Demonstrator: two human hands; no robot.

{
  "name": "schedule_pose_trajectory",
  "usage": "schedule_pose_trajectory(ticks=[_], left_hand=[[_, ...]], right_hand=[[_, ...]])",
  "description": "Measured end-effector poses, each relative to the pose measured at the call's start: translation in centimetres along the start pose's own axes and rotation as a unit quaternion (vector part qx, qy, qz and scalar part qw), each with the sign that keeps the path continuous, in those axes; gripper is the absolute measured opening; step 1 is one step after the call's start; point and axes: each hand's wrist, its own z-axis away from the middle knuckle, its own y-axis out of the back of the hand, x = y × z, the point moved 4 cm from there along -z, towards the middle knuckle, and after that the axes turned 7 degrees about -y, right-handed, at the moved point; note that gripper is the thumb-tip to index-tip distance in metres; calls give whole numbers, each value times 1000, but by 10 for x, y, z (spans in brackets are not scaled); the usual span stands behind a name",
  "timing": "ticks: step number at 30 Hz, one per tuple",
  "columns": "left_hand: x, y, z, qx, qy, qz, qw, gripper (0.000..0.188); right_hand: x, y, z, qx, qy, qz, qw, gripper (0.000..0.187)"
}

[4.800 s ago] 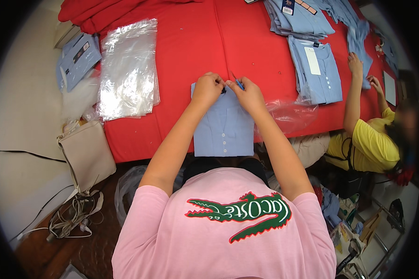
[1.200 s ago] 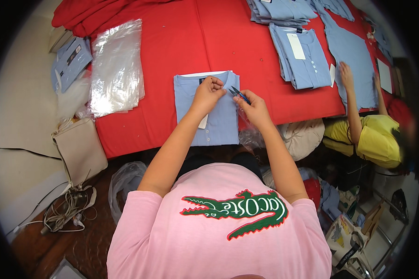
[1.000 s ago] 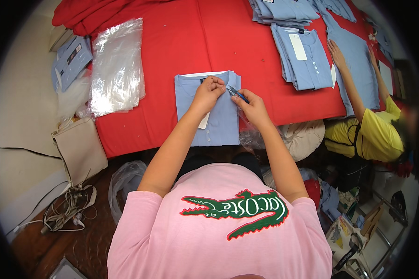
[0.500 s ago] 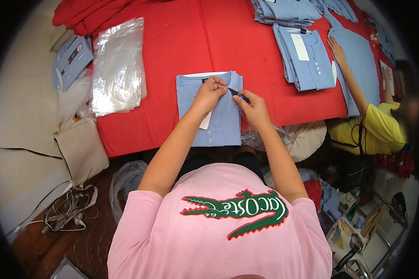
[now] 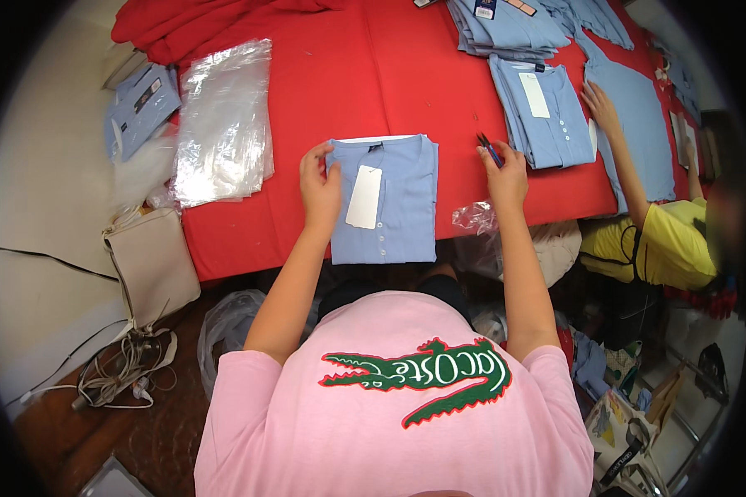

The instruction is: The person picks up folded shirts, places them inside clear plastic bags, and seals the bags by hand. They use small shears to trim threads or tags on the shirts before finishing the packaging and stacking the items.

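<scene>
A folded light blue shirt (image 5: 406, 195) lies on the red cloth before me, its buttons facing up and its neckline away from me. A blank-looking white hang tag (image 5: 364, 197) rests on its front. At the shirt's upper left edge is my left hand (image 5: 319, 189), thumb and fingers apart, gripping nothing. My right hand (image 5: 508, 178), off to the right of the shirt, is closed round small thread snips (image 5: 490, 150) with dark points and a blue handle, pointing away from me.
Clear plastic bags (image 5: 224, 124) lie flat at the left, near a packed blue shirt (image 5: 147, 108). Folded blue shirts (image 5: 547, 120) are stacked at the right. Beyond them, a co-worker in yellow (image 5: 651, 248) touches another blue garment (image 5: 642, 124). A beige bag (image 5: 153, 265) hangs by the table's left corner.
My hands have parted from the shirt's neckline. The left has gone to the shirt's left edge, and the right has carried the snips rightward off it. The hang tag now lies uncovered.
</scene>
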Motion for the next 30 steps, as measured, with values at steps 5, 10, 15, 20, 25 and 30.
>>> schedule_pose_trajectory(ticks=[5, 10, 15, 20, 25, 30], left_hand=[[-19, 31, 51, -57, -57, -126, 989, 47], [-19, 26, 99, -142, -69, -147, 977, 72], [-24, 25, 116, -168, -59, -155, 972, 74], [-12, 25, 109, -129, -91, -55, 986, 73], [82, -3, 130, -400, -123, 105, 902, 84], [122, -59, 179, -584, -133, 78, 797, 71]], right_hand=[[-1, 14, 14, 88, 66, 17, 994, 49], [27, 26, 45, -72, -83, -287, 952, 32], [65, 47, 118, -163, -266, -387, 868, 21], [122, 38, 174, -155, -337, -391, 842, 17], [75, 45, 188, -214, -278, -488, 799, 15], [31, 75, 176, -190, -208, -549, 787, 15]])
